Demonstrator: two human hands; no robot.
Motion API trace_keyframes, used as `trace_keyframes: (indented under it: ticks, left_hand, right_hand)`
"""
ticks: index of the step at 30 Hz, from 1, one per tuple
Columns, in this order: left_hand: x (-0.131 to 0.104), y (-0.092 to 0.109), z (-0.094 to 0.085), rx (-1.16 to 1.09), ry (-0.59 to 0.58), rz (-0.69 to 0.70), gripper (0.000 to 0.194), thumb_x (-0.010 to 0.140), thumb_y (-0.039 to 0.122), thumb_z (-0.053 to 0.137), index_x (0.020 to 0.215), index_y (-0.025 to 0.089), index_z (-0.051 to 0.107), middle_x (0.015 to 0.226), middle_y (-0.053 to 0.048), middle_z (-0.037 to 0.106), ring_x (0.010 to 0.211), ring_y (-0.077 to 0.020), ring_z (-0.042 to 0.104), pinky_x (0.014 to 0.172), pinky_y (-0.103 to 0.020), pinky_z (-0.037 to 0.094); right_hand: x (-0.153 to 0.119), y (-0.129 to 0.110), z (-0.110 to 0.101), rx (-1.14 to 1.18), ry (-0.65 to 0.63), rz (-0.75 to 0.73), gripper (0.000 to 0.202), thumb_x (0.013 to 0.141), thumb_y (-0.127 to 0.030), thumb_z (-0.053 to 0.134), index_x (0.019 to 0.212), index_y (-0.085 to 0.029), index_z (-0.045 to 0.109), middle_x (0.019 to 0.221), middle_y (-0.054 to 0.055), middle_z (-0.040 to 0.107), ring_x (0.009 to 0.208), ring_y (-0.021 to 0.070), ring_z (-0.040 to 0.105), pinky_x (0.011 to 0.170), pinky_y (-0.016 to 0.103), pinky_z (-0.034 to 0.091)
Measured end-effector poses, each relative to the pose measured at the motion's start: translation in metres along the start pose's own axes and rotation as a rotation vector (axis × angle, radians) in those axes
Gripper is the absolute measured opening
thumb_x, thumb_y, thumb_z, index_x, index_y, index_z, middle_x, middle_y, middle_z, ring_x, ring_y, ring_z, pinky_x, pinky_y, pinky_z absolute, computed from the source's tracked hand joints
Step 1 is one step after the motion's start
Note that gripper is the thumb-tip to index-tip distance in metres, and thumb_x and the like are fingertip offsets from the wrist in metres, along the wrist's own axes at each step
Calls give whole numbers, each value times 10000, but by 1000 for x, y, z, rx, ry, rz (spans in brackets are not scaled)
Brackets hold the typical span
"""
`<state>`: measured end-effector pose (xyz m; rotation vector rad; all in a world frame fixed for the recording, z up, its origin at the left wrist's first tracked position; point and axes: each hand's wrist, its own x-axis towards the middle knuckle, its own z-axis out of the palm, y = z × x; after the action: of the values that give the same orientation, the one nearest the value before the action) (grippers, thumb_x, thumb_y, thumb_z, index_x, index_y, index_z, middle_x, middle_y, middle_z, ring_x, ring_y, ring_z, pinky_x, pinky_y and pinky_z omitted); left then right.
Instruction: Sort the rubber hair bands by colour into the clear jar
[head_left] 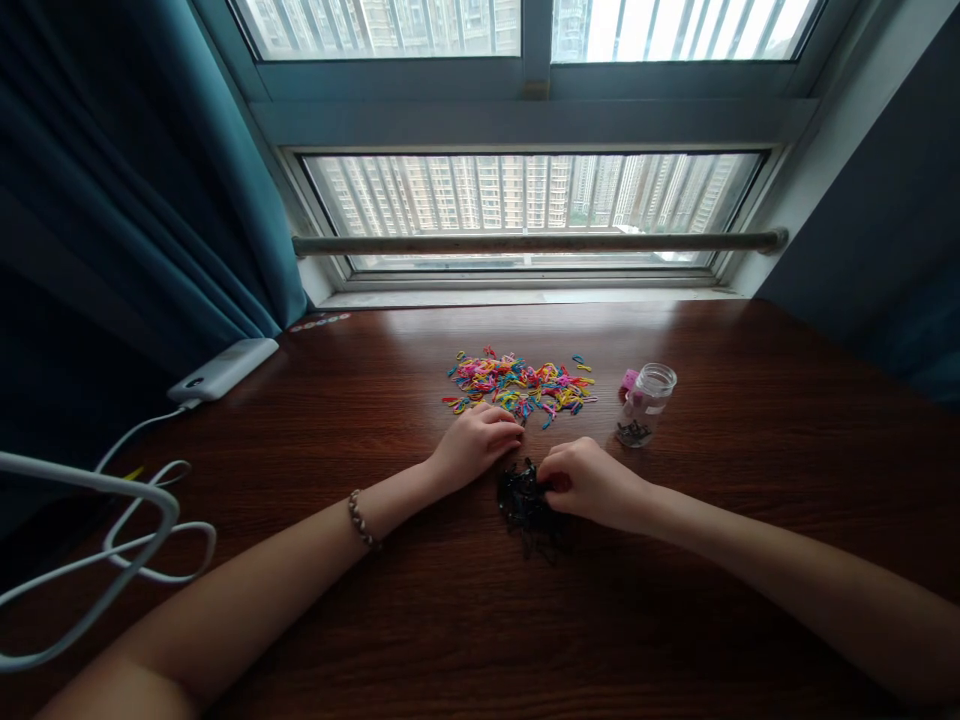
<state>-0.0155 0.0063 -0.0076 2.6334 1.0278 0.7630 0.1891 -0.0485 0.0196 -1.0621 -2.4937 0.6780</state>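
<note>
My left hand (480, 440) rests on the table with its fingers stretched out and slightly curved, at the near edge of a pile of small multicoloured loops (525, 385). I cannot tell whether these are elastic bands or paper clips. Just nearer to me lies a tangled heap of thin black loops (521, 495). At the right side of that heap, my right hand (589, 482) has its thumb and fingers pinched together on some of the black strands. A clear open jar (656, 385) stands beyond my right hand, with some small black pieces at its bottom.
A small pink object (628, 380) sits beside the jar. On the left are a white power strip or adapter box (225, 370) and a looped white cable (169, 505). A blue curtain (180, 160) hangs there. The window with a metal rail (540, 243) borders the wooden table (360, 390).
</note>
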Motion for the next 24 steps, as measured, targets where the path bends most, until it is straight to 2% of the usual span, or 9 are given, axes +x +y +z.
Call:
trace_keyframes:
  ticks: [3,6,10,14,18,24]
  left_hand:
    - [-1,-3,3,43,-36,69,192,833,243,472,872,219,659,908,-36,640,857,-162,531,806,-314,403]
    - [-1,-2,3,-38,-11,45,181,819,214,486,799,192,664,859,-40,648,827,-155,542,795,-299,415]
    - [0,0,-1,-292,51,-146,109,757,205,556,754,159,656,819,-47,644,769,-143,569,710,-254,449]
    - [4,9,-9,-577,17,-363,136,704,248,607,758,127,641,770,-47,646,695,-133,578,639,-232,457]
    - [6,31,-19,-876,-53,-529,196,622,253,689,752,124,618,730,-24,650,678,-129,591,653,-238,471]
    - [-1,56,-22,-1252,-132,-735,226,634,196,700,839,119,646,743,-46,680,696,-140,632,707,-261,488]
  right_hand:
    - [0,-3,-1,8,-33,-22,78,623,-91,537,629,-135,600,584,-21,516,521,65,415,497,172,280]
    - [0,-7,-3,13,-56,-35,68,626,-87,537,616,-133,586,592,-19,511,521,63,407,497,172,277]
    - [0,-9,-7,11,-64,-40,70,626,-82,535,606,-133,580,595,-15,514,526,65,408,503,174,285]
    - [-1,-10,-13,5,-35,-16,80,624,-79,541,591,-133,589,563,-18,520,517,68,411,502,178,296]
    - [0,-10,-21,66,68,45,97,658,-110,559,686,-136,649,564,-14,556,505,70,445,490,177,314]
    - [2,-14,-31,210,317,25,89,705,-161,581,729,-138,664,633,11,613,559,86,510,523,188,381]
